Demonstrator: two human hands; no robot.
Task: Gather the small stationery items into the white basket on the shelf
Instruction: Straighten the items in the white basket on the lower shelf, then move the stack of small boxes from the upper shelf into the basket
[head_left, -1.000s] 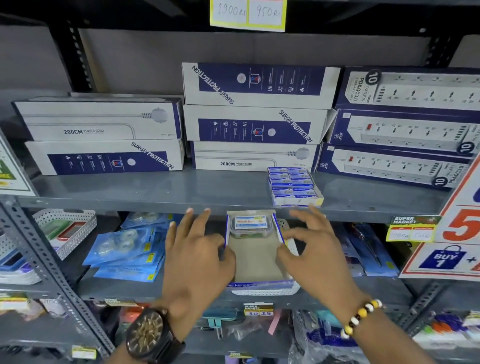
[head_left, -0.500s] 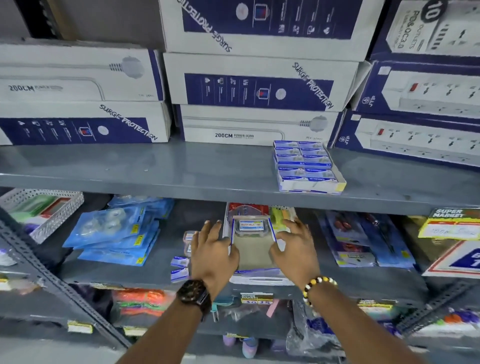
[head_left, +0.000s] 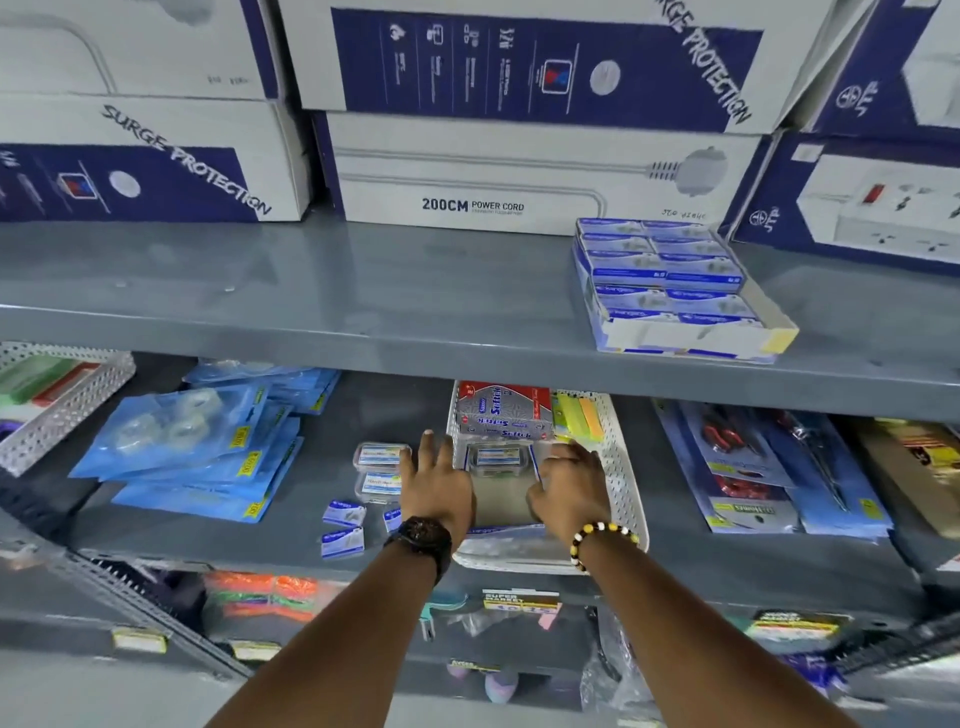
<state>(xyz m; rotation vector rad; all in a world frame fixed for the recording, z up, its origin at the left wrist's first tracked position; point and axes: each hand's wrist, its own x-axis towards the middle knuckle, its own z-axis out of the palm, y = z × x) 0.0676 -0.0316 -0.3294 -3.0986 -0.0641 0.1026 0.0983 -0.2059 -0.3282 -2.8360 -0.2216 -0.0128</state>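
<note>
The white perforated basket (head_left: 627, 483) sits on the lower shelf. Inside it lie a red and silver box (head_left: 503, 410), yellow-green items (head_left: 576, 418) and an open shallow cardboard tray (head_left: 501, 501) carrying one small clear box (head_left: 497, 457). My left hand (head_left: 435, 488) presses the tray's left side, fingers stretched forward. My right hand (head_left: 569, 491) curls over its right side. Loose on the shelf to the left are two clear boxes (head_left: 379, 470) and three small blue-white boxes (head_left: 343, 526).
Blue tape packets (head_left: 192, 447) lie at the left, with another white basket (head_left: 62, 405) beyond them. Packaged tools (head_left: 769, 467) lie to the right. The upper shelf edge (head_left: 467, 353) overhangs the basket; a tray of blue boxes (head_left: 670, 291) and large power-strip cartons (head_left: 519, 171) rest on it.
Both hands have carried the cardboard tray forward and down, from the shelf front into the white basket. The view has moved closer and lower.
</note>
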